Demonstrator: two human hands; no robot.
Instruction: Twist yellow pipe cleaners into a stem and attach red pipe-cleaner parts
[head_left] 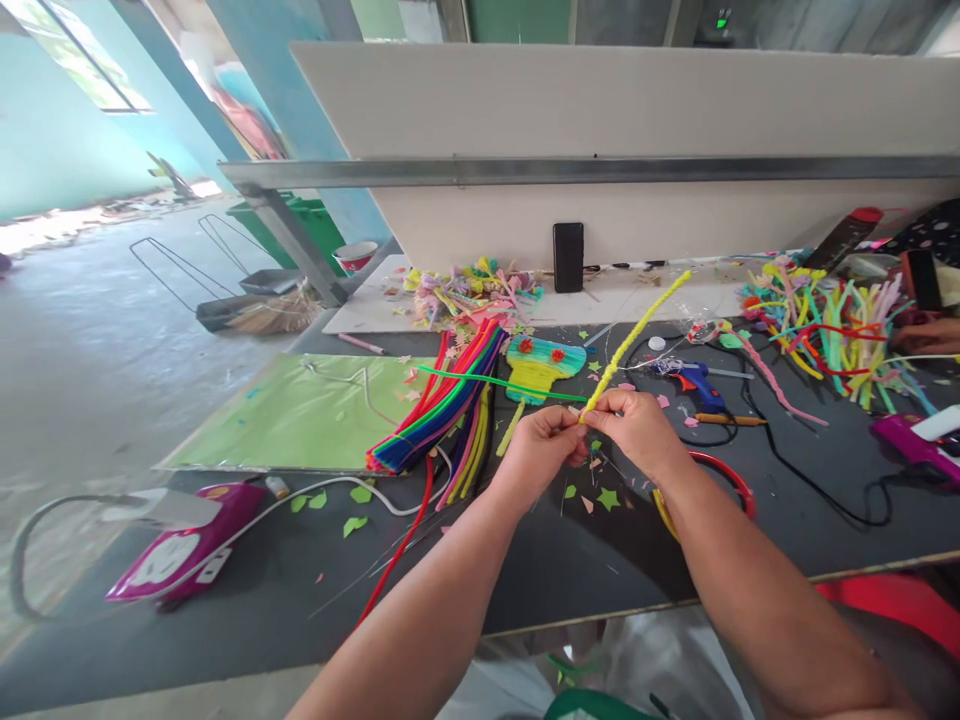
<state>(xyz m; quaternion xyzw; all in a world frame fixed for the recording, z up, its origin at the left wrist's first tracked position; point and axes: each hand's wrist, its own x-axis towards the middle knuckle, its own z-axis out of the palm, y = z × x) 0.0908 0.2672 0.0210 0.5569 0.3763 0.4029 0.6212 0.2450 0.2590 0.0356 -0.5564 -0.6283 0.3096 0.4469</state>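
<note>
A fuzzy yellow pipe cleaner [637, 332] slants up and away from my fingers, its lower end between my two hands. My left hand [541, 445] is closed in a pinch at that end, and my right hand [634, 425] pinches it just beside, fingertips nearly touching. Just beyond the hands lies a flat turquoise and yellow pipe cleaner figure [546, 368] with two red flowers on it. Across the figure runs a thin bright green strand [510, 382]. Left of my hands lies a bundle of colourful pipe cleaners [442, 405].
A blue glue gun [699, 385] with a trailing cord lies right, near a pencil-like stick [731, 420]. A phone [568, 257] leans on the back board. Cut pipe cleaner piles [825, 320] stand right. A purple box [187, 540] sits left, beside a green sheet [277, 410].
</note>
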